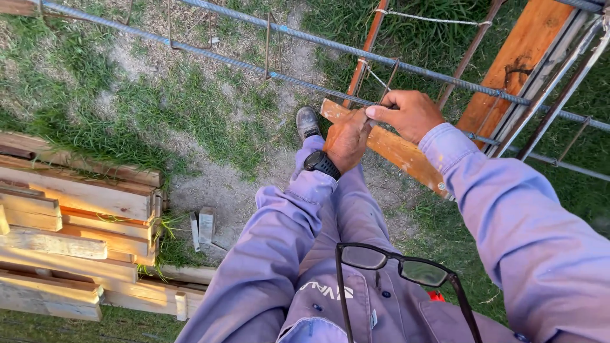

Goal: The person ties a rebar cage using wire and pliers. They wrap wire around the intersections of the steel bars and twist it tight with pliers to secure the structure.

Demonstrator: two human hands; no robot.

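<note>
Two long ribbed rebars (pixel 210 56) run level above the grass, and where a stirrup (pixel 381 82) crosses them both hands close together, so the left hand (pixel 348 141) should brace while the right hand (pixel 410 114), fingers clenched, twists the thin tie wire (pixel 370 118) snug.

ribbed rebar (pixel 210 56), horizontal, seemingly gripped at stirrup (pixel 381 86)

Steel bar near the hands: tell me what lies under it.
Under the steel bar: grass, bare dirt, a shoe and an orange plank. The hands cover the spot beneath them.
</note>
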